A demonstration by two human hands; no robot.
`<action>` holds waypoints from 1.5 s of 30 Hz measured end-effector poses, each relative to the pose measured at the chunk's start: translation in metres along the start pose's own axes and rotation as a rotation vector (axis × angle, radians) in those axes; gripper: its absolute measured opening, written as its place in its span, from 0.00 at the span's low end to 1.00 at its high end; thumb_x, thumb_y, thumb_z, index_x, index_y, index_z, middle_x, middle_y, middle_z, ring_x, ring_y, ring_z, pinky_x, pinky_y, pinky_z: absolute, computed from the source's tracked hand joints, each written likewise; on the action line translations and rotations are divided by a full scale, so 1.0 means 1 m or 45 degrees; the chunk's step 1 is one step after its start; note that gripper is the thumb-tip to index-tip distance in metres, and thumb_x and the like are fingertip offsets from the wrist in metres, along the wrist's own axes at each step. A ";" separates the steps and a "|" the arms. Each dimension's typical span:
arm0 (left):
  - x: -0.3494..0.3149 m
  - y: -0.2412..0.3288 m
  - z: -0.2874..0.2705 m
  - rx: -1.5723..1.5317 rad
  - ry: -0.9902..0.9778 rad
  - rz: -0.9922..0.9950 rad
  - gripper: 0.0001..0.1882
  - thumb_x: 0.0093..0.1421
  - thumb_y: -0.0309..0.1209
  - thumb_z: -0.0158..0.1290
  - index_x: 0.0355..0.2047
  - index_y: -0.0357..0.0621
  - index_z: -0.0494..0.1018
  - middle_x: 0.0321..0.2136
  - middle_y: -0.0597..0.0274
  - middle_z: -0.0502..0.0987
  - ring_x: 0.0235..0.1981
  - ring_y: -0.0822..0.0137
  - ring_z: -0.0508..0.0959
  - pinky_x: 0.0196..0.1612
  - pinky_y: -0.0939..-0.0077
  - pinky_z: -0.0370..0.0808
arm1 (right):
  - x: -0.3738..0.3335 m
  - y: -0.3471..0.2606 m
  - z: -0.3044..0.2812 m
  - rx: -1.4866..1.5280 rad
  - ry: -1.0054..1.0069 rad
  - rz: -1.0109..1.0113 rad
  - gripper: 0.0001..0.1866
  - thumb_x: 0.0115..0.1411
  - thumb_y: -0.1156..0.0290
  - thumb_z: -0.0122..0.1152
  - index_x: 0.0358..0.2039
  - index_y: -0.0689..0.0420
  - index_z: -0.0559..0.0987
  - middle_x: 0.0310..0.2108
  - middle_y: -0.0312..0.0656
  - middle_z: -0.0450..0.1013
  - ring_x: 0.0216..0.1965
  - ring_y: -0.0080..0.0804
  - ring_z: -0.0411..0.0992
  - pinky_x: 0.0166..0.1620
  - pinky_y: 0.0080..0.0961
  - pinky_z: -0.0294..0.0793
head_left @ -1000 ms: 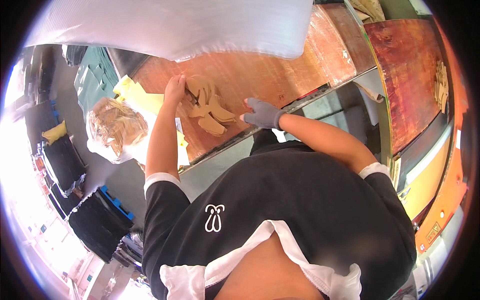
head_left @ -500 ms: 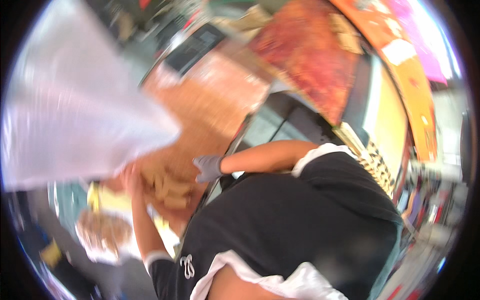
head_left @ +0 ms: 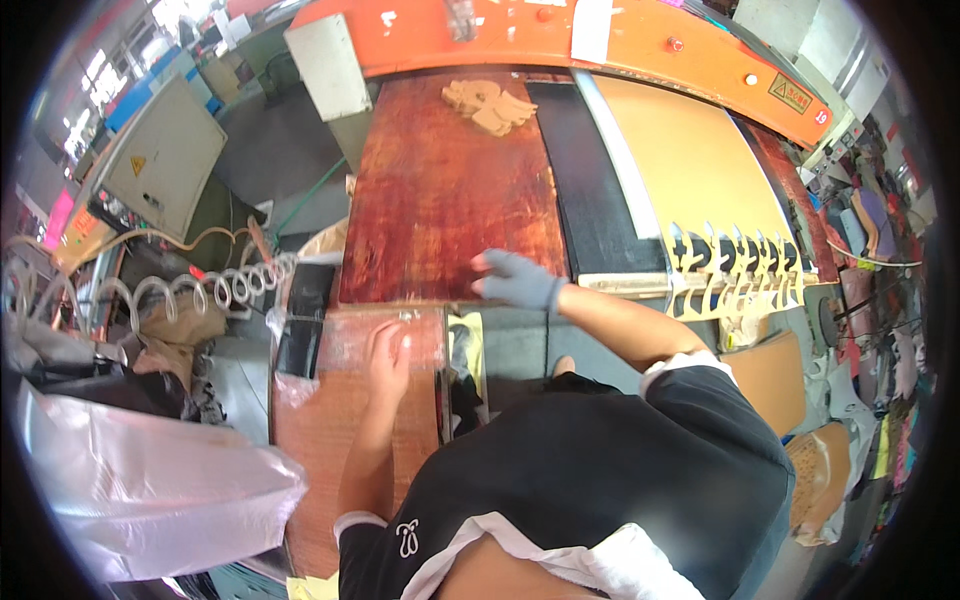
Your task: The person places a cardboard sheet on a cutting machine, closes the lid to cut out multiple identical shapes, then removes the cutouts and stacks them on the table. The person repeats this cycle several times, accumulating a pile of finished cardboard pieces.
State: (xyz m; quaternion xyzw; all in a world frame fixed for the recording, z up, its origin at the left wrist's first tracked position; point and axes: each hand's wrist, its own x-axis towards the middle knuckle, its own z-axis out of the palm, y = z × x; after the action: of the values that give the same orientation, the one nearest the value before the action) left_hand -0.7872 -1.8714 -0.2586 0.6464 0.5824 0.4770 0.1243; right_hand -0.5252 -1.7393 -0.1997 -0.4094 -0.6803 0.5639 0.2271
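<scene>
My bare left hand (head_left: 388, 360) is over the near end of a worn reddish-brown board (head_left: 345, 400), thumb apart from the fingers, holding nothing that shows. My right hand (head_left: 517, 281), in a grey glove with bare fingertips, hovers by the near right edge of a dark red board (head_left: 455, 200). Its fingers are spread and nothing is in them. At the far end of the red board lies a cluster of tan cut pieces (head_left: 490, 106), out of reach of both hands.
An orange machine beam (head_left: 460, 38) spans the far side. Right of the red board, a yellow sheet (head_left: 690, 150) ends in a cut-out strip (head_left: 735, 270). Clear plastic sheeting (head_left: 165, 485) hangs at left, near a coiled hose (head_left: 180, 295) and a black flat packet (head_left: 305, 318).
My view has swung right, bringing the red board to the middle. Both hands have moved from the brown board toward the red one. The tan pile beside my left hand is out of sight.
</scene>
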 end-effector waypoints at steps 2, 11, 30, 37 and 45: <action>0.052 0.020 0.042 -0.164 -0.022 -0.019 0.15 0.57 0.29 0.54 0.43 0.35 0.70 0.46 0.49 0.71 0.49 0.54 0.71 0.53 0.67 0.67 | 0.006 0.013 -0.067 0.105 0.196 0.045 0.32 0.54 0.55 0.62 0.54 0.61 0.68 0.51 0.47 0.69 0.50 0.32 0.69 0.52 0.27 0.68; 0.184 0.051 0.179 -0.163 -0.251 -0.286 0.23 0.60 0.37 0.53 0.51 0.36 0.64 0.50 0.46 0.65 0.54 0.52 0.66 0.57 0.64 0.63 | 0.121 0.016 -0.275 -0.272 0.536 -0.012 0.27 0.54 0.54 0.60 0.46 0.64 0.70 0.42 0.44 0.71 0.47 0.31 0.69 0.50 0.26 0.67; 0.378 -0.039 0.307 -0.261 0.044 -0.108 0.39 0.56 0.38 0.54 0.60 0.29 0.48 0.59 0.36 0.54 0.61 0.43 0.56 0.62 0.56 0.54 | 0.349 0.014 -0.293 -0.319 0.063 0.593 0.38 0.46 0.43 0.67 0.46 0.64 0.75 0.39 0.46 0.75 0.39 0.33 0.73 0.44 0.30 0.71; 0.276 0.009 0.254 -0.586 -0.300 -0.256 0.46 0.54 0.37 0.54 0.61 0.25 0.40 0.58 0.33 0.53 0.57 0.38 0.57 0.61 0.53 0.52 | 0.270 -0.009 -0.233 -0.141 -0.040 0.399 0.32 0.44 0.58 0.70 0.48 0.64 0.74 0.40 0.46 0.76 0.41 0.33 0.74 0.46 0.28 0.72; 0.180 0.036 0.159 -0.717 -0.857 -0.397 0.46 0.50 0.32 0.60 0.62 0.31 0.45 0.59 0.40 0.54 0.63 0.50 0.55 0.64 0.63 0.53 | 0.163 0.010 -0.165 0.015 -0.142 0.436 0.33 0.43 0.65 0.71 0.49 0.65 0.72 0.40 0.46 0.76 0.42 0.32 0.74 0.48 0.27 0.71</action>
State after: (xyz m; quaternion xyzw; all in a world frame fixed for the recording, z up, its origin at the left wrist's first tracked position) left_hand -0.6671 -1.6625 -0.2297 0.6110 0.4477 0.3558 0.5474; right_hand -0.4867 -1.5105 -0.1913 -0.4861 -0.6090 0.6199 0.0922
